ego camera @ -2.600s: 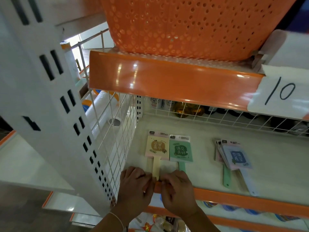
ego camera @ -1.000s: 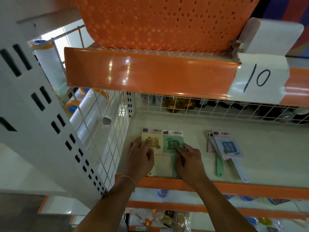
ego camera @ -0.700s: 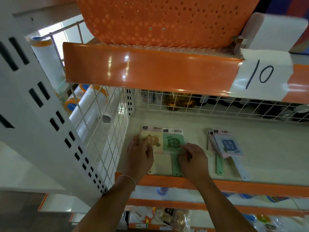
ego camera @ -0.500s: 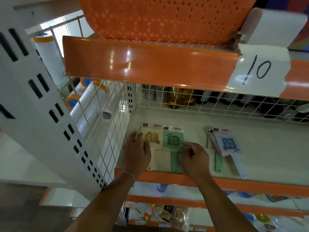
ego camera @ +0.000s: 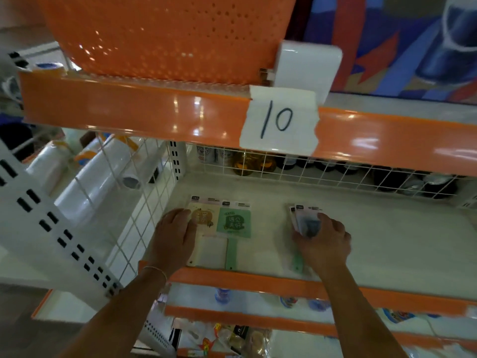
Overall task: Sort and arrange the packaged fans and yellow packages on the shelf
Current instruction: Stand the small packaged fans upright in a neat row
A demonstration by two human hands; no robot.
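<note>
Two flat packaged fans lie side by side at the left end of the cream shelf board (ego camera: 387, 239), a pale yellow card-backed one (ego camera: 204, 218) and a green one (ego camera: 233, 223), long axes front to back, handles toward the orange front lip. The left hand (ego camera: 173, 239) rests flat with straight fingers on the yellow one. The right hand (ego camera: 325, 241) curls around a small stack of blue-faced fan packages (ego camera: 305, 220) well to the right, green handle forward. White wire mesh (ego camera: 335, 174) fences the back.
</note>
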